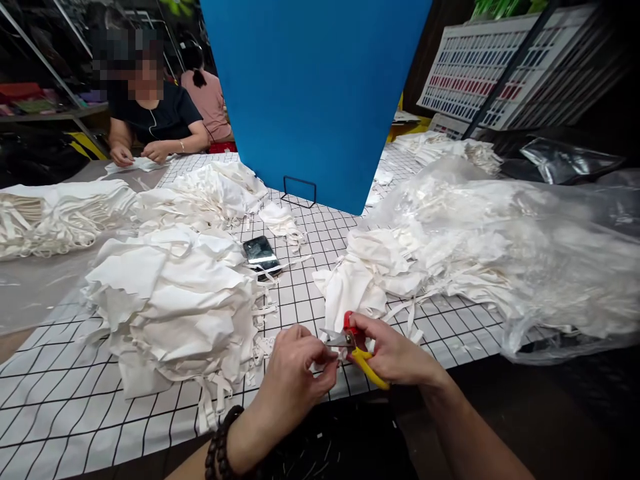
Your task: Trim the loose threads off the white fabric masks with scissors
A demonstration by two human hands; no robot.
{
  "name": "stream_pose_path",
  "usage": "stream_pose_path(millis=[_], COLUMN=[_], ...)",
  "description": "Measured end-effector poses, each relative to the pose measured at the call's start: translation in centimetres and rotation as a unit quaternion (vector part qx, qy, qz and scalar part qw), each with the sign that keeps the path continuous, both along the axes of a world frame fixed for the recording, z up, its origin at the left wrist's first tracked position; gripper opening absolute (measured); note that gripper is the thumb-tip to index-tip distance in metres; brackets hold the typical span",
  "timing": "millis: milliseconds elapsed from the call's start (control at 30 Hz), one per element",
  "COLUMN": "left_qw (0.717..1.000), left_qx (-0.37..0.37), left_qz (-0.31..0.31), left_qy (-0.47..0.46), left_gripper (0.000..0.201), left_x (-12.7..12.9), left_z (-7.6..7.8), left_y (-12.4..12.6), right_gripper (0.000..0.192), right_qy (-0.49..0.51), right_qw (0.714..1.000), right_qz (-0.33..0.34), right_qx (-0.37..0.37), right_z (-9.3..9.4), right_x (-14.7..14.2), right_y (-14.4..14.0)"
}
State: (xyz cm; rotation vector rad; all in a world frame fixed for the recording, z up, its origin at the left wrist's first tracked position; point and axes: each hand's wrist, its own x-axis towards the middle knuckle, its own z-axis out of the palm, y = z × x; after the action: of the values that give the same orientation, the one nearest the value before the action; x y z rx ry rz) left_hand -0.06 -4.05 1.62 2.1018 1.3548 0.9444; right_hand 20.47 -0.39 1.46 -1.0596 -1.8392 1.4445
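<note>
Scissors with one red and one yellow handle [370, 369] are in my right hand [397, 353], the fingers wrapped round the grips. Their blades point left, slightly apart, at the fingertips of my left hand [295, 370]. My left hand is closed in a pinch, and a small bit of white cloth shows at its fingers, mostly hidden. Just beyond both hands lies a loose heap of white cloth pieces [350, 283] with narrow straps. To the left of my left hand rises a larger stack of white cloth pieces [185, 313], straps hanging at its right side.
A dark phone [261, 257] lies on the grid-patterned tablecloth [300, 293]. A tall blue board [320, 100] stands beyond. At right, a clear plastic bag [540, 247] holds more white cloth. Across the table at left, a person [150, 123] handles white cloth.
</note>
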Motion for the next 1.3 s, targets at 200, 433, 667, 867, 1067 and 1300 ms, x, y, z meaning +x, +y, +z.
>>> stream_pose_path(millis=[200,433,667,867,1067,1300], left_qw=[0.986,0.799,0.656,0.731,0.86,0.808], left_qx=[0.151,-0.414,-0.471,-0.409,-0.264,-0.28], left_qz=[0.063,-0.004,-0.052,-0.022,0.028,-0.049], left_qy=[-0.037,-0.437,-0.588,-0.546,-0.436,-0.516], left_gripper=[0.014,0.037,0.031,0.027,0.024,0.021], left_x=[-0.1,2.3,3.5,3.3,2.6,3.0], left_z=[-1.5,-0.3,-1.0,-1.4,-1.1,-1.9], left_y=[0.1,0.9,0.1,0.5,0.2,-0.1], right_gripper=[0.025,0.035,0.034,0.029,0.023,0.031], right_qy=[0.065,0.159,0.126,0.045,0.033,0.081], right_qw=[0.972,0.903,0.914,0.945,0.985,0.98], right_qz=[-0.204,-0.317,-0.346,-0.299,-0.162,-0.156], right_qx=[0.1,0.243,0.172,0.126,-0.045,-0.094], right_z=[-0.8,-1.7,-3.0,-2.1,-1.9,-2.5], right_x=[-1.7,-2.9,-2.3,-1.3,0.2,0.0], right_y=[0.8,0.9,0.5,0.1,-0.6,-1.2])
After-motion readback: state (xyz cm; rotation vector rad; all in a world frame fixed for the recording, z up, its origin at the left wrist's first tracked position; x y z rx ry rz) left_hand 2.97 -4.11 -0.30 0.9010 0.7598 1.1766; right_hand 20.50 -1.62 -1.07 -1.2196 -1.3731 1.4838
